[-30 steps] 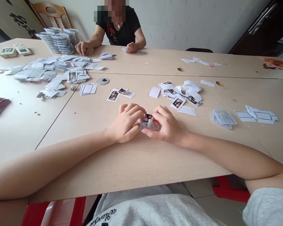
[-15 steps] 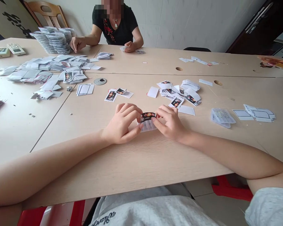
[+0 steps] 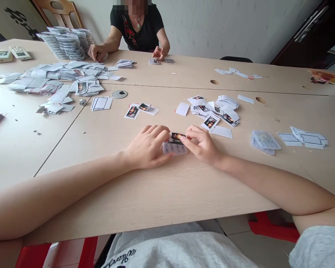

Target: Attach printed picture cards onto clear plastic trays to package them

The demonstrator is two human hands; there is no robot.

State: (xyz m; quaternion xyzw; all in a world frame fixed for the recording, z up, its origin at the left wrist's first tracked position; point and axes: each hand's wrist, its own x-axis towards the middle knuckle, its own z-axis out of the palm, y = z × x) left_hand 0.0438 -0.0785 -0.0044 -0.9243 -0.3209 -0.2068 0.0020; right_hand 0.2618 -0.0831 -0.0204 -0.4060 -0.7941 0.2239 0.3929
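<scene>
On the pale wood table (image 3: 167, 193), a small clear plastic packet (image 3: 174, 149) lies between my two hands, with a black printed strip (image 3: 175, 138) along its far edge. My left hand (image 3: 147, 147) grips the packet's left end between thumb and fingertips. My right hand (image 3: 202, 145) pinches the right end of the strip. Both forearms rest on the table. Printed white cards (image 3: 134, 112) lie just beyond my hands, and a loose pile of white cards with dark pictures (image 3: 209, 113) lies beyond my right hand.
Across the table, a co-worker's hands (image 3: 159, 53) work beside stacked clear packets (image 3: 65, 44). Heaps of white paper pieces (image 3: 56, 72) cover the left side. Two remote controls (image 3: 11, 55) sit far left, a metal disc (image 3: 119, 94) mid-table, and more packets and cards (image 3: 301, 139) lie right.
The black strip now lies flatter against the packet, which sits lower on the table. My hands have spread slightly apart. The co-worker's hand has set a small packet down on the table.
</scene>
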